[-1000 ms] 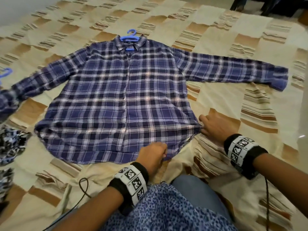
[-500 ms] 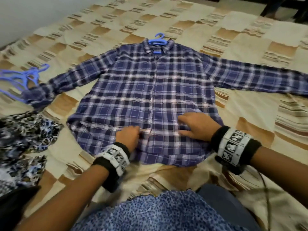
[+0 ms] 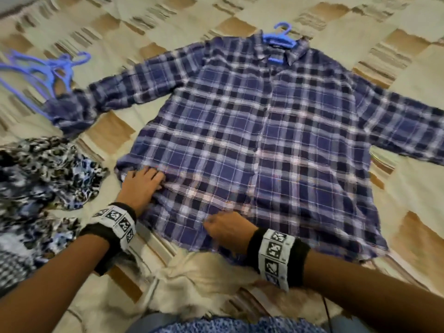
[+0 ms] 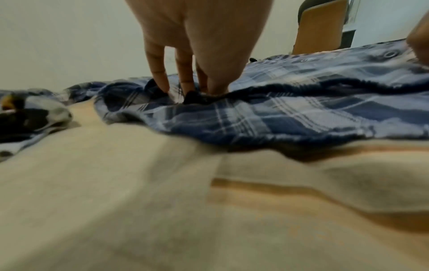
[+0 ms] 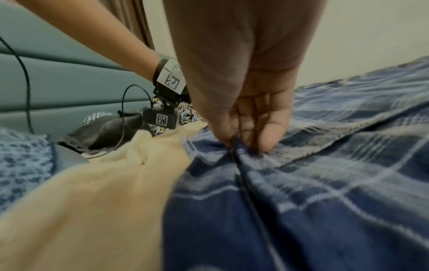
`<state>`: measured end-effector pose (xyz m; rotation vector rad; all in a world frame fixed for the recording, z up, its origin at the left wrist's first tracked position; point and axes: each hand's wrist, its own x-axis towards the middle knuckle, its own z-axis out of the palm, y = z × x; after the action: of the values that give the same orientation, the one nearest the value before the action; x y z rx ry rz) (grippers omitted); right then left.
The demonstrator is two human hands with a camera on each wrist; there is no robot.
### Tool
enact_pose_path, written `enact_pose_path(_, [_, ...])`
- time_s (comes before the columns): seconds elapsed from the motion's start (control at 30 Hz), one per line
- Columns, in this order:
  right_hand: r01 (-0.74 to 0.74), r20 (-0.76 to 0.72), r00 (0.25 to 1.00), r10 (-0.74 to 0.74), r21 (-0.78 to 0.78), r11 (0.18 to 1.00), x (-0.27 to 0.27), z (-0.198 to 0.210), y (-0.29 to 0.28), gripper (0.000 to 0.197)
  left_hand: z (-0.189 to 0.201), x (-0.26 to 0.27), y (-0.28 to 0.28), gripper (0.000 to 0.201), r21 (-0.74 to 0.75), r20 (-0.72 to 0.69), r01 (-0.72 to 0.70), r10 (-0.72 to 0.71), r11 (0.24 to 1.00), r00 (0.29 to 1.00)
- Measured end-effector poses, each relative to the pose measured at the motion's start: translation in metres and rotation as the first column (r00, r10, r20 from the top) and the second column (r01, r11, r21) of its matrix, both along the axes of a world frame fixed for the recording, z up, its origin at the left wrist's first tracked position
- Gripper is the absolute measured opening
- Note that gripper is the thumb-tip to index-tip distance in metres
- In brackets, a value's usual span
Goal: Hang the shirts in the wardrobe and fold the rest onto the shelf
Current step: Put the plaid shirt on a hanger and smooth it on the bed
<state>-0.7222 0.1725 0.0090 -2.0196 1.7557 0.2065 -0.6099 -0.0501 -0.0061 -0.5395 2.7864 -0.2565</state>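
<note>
Plaid shirt [image 3: 259,145] spread flat on striped bedspread [image 3: 168,27], front up. Left hand [image 3: 141,186] laid on hem corner, fingers [image 4: 160,73] straight, slightly apart, tips pressed into cloth. Right hand [image 3: 228,228] at mid-hem, fingers [image 5: 271,132] bunched, cloth fold pinched. Collar pointed away from fingers, on blue hanger [image 3: 278,40]; sleeves stretched sideways.

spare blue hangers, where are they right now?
In the head view the spare blue hangers lie bunched on the bedspread at far left, beyond the patterned clothes pile, touching the cuff of the plaid shirt.
</note>
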Motion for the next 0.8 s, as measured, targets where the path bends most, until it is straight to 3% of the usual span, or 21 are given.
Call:
enact_pose_path(0.1, [-0.017,0.141,0.99,0.011,0.042,0.999,0.0,0.006,0.007,0.016,0.005,0.009,-0.006,0.047,0.025,-0.002,-0.041,0.042,0.999,0.999])
enact_pose_path(0.2, [-0.069,0.17,0.984,0.059,0.055,0.996,-0.003,0.008,0.001,0.018,0.016,0.01,-0.006,0.039,0.046,-0.021,-0.238,0.239,0.97,0.971])
enact_pose_path(0.23, [-0.063,0.222,0.974,0.034,0.124,0.99,-0.008,0.009,-0.005,0.025,0.02,0.006,-0.004,0.042,0.034,-0.056,-0.261,0.263,0.965,0.963])
enact_pose_path(0.3, [0.052,0.347,0.934,-0.089,0.116,0.992,-0.031,0.013,-0.024,0.044,0.02,-0.006,-0.003,0.063,0.043,-0.048,-0.214,0.216,0.976,0.975])
enact_pose_path(0.37, [0.246,0.422,0.883,-0.207,-0.04,0.968,-0.058,0.015,-0.048,0.049,0.011,-0.012,-0.008,0.077,0.02,0.027,-0.149,0.149,0.989,0.989])
enact_pose_path(0.43, [0.378,0.41,0.868,-0.281,-0.177,0.909,-0.087,0.007,-0.072,0.038,0.013,-0.016,-0.017,0.068,0.034,0.104,-0.181,0.177,0.983,0.979])
enact_pose_path(0.5, [0.42,0.339,0.884,-0.322,-0.273,0.866,-0.112,-0.003,-0.093,0.042,0.02,-0.015,-0.023,0.042,0.02,0.234,-0.286,0.273,0.958,0.933])
enact_pose_path(0.57, [0.376,0.247,0.916,-0.315,-0.262,0.889,-0.129,-0.013,-0.11,0.055,0.03,-0.016,-0.025,0.027,-0.141,0.374,-0.384,0.408,0.913,0.833])
enact_pose_path(0.63, [0.335,0.197,0.935,-0.294,-0.222,0.916,-0.137,-0.021,-0.121,0.063,0.045,-0.02,-0.03,0.024,-0.249,0.4,-0.432,0.498,0.867,0.769])
enact_pose_path(0.73, [0.358,0.194,0.93,-0.312,-0.29,0.888,-0.152,-0.026,-0.15,0.069,0.049,-0.041,-0.05,0.033,-0.177,0.32,-0.417,0.453,0.892,0.832])
enact_pose_path(0.8, [0.392,0.152,0.919,-0.363,-0.267,0.88,-0.167,-0.03,-0.173,0.076,0.04,-0.07,-0.055,0.033,-0.089,0.098,-0.308,0.316,0.947,0.944])
